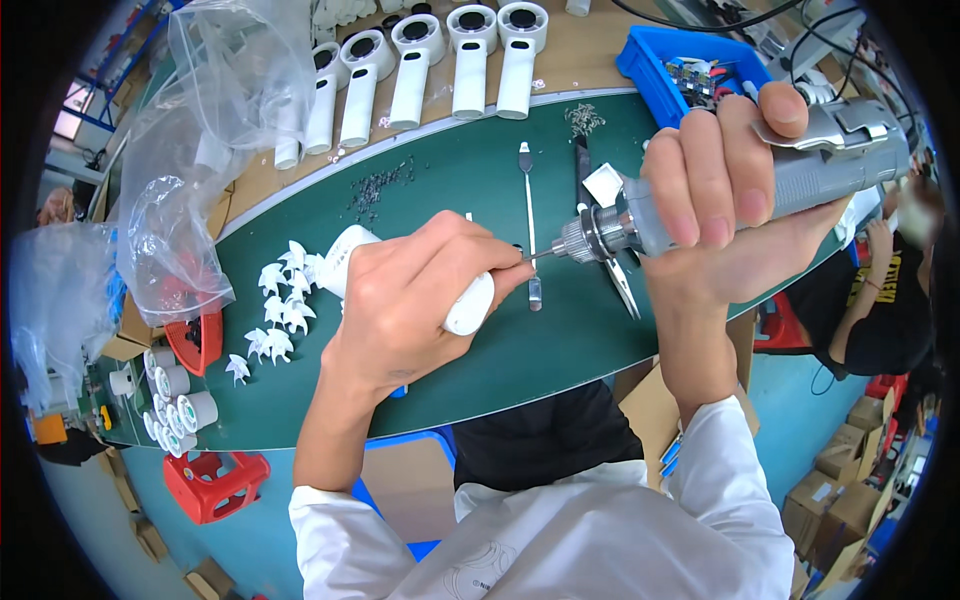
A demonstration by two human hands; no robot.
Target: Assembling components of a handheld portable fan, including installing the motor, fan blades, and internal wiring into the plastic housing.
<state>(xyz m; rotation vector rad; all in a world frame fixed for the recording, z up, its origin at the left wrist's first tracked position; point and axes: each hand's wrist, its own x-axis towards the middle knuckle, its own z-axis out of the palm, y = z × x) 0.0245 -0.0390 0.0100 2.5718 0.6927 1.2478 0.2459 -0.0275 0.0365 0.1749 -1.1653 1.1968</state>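
My left hand is closed around a white handheld fan body, whose rounded ends show on both sides of the fingers. In my right hand is a grey electric screwdriver, gripped along its body with the chuck pointing left. Its thin bit reaches the left thumb and fingertips; whether it sits in a screw is hidden there. Just beyond the bit lies a thin metal spatula-like tool. Tweezers rest under the chuck, beside a small white square piece.
Several white fan propellers lie left on the green mat, near dark screws. Silver screws form another pile. White handheld fans line the back. A blue bin, plastic bags and white cylinders surround the work area.
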